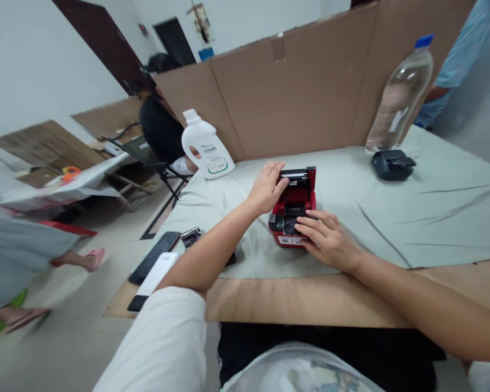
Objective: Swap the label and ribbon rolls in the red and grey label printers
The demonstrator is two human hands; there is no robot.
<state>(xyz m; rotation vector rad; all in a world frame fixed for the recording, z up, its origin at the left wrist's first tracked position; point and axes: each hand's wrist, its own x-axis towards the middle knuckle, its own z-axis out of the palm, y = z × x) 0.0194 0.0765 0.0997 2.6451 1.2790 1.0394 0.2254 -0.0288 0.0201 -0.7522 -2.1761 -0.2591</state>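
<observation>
A small red and black label printer (291, 241), its lid raised, sits on the pale green cloth. A black roller (296, 175) shows inside the lid. My left hand (266, 188) grips the lid's left side, thumb toward the roller and fingers on the outer edge. At the printer's front right, my right hand (329, 239) holds the body, with its fingers over the top rim and the thumb low by the front face. Dark, shiny film (291, 225) lies by these fingertips. The printer's right side is partly hidden by my right hand.
On the left lie a dark phone (155, 256) and a white device (157, 276). A white detergent bottle (209, 149) and a clear plastic bottle (402, 100) stand before the cardboard screen (294, 92). A black device (392, 165) lies at right. Other people are nearby.
</observation>
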